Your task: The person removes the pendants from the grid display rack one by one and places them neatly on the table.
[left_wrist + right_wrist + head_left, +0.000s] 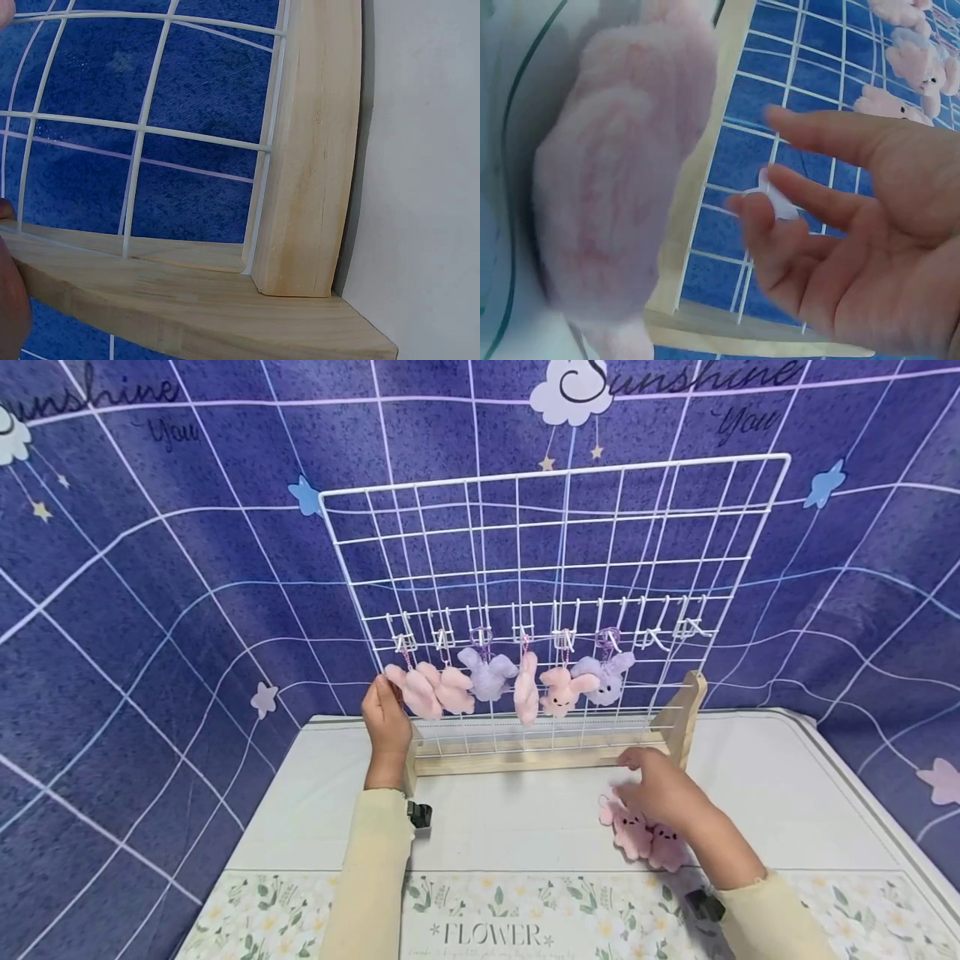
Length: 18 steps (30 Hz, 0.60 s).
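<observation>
My left hand point(387, 718) grips the left wooden upright point(135, 304) of a stand holding a white wire grid point(517, 564). Its fingers are close to a pink plush rabbit keychain point(422, 693), leftmost in a row of pink and lilac plush keychains hung on white hooks. Over the table at the right, my right hand point(663, 789) holds nothing, its fingers apart and loosely bent in the right wrist view. Below it two pink plush keychains point(633, 837) lie on the table, partly covered by the hand; one looms large as a pink plush point(622, 172) in the right wrist view.
Two white hooks point(690, 627) at the right end of the row carry no plush. The right wooden upright point(684, 714) stands beyond my right hand. A flowered mat strip point(480, 902) lies along the near side of the white table point(510, 827). Blue patterned cloth point(187, 610) surrounds the back and sides.
</observation>
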{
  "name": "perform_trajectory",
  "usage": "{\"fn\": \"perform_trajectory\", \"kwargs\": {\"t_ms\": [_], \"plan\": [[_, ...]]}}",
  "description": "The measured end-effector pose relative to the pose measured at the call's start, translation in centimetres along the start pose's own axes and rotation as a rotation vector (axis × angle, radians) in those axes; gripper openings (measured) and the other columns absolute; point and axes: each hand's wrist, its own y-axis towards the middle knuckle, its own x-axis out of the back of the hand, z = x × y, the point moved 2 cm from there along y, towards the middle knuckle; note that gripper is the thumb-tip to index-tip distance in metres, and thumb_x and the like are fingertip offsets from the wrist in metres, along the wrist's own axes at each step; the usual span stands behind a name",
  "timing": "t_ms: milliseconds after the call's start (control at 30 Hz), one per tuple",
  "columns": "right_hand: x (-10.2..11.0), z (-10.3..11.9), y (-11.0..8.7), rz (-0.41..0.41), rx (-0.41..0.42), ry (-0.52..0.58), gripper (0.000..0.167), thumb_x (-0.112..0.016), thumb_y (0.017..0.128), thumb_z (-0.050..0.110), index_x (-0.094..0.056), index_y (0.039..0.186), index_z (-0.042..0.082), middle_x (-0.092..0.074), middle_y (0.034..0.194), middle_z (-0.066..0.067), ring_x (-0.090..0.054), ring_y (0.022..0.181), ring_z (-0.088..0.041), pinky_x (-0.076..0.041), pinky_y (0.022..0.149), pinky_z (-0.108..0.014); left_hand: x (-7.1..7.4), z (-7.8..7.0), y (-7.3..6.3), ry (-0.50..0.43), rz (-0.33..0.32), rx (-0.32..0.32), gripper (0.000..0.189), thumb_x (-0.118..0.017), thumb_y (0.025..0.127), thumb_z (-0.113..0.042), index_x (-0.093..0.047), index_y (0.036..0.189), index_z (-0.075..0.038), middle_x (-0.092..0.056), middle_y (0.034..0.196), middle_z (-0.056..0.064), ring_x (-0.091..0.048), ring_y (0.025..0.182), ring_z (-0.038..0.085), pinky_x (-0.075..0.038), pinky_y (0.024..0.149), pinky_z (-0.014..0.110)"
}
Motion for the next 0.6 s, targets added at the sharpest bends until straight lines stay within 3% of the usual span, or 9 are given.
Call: {"fn": "perform_trajectory", "kwargs": {"t_ms": [167,300,467,600], "plan": [[0.1,0.8,1.1,-0.091,0.071,0.313,0.054,-0.070,0.097,0.005,-0.049,0.145,-0.005,-0.064,0.130,-0.032,-0.069,0.099,-0.028,-0.058,0.077,-0.028,0.0,-0.1,0.0,-0.006,-0.005,0.002,0.043,-0.035,0.115,-0.010,-0.054,0.077,-0.010,-0.042,0.067,-0.002,-0.040,0.060,0.002,-0.034,0.057,0.016],[0.4,1.2,1.8,-0.120,0.084,0.521,0.065,-0.064,0.099,0.001,-0.033,0.156,-0.004,-0.056,0.139,-0.033,-0.067,0.104,-0.017,-0.060,0.077,-0.023,0.0,0.0,0.0,-0.018,-0.010,0.004,0.043,-0.035,0.115,-0.011,-0.056,0.079,-0.022,-0.043,0.068,-0.007,-0.041,0.060,0.001,-0.034,0.056,0.016],[0.5,1.3,2.2,-0.133,0.055,0.720,0.068,-0.057,0.102,-0.001,-0.022,0.161,-0.003,-0.051,0.144,-0.029,-0.066,0.100,0.001,-0.063,0.083,-0.025,0.1,0.1,-0.1,-0.019,-0.004,0.012,0.042,-0.037,0.116,-0.016,-0.055,0.078,-0.020,-0.045,0.068,-0.011,-0.042,0.060,0.001,-0.035,0.056,0.016],[0.4,1.3,2.3,-0.107,0.041,0.942,0.064,-0.053,0.104,0.000,-0.022,0.160,0.000,-0.059,0.137,-0.008,-0.070,0.106,0.000,-0.062,0.093,-0.030,0.1,0.2,0.0,0.003,-0.007,0.015,0.046,-0.038,0.116,-0.019,-0.051,0.075,-0.003,-0.045,0.068,-0.013,-0.042,0.061,0.001,-0.035,0.056,0.016]]}}
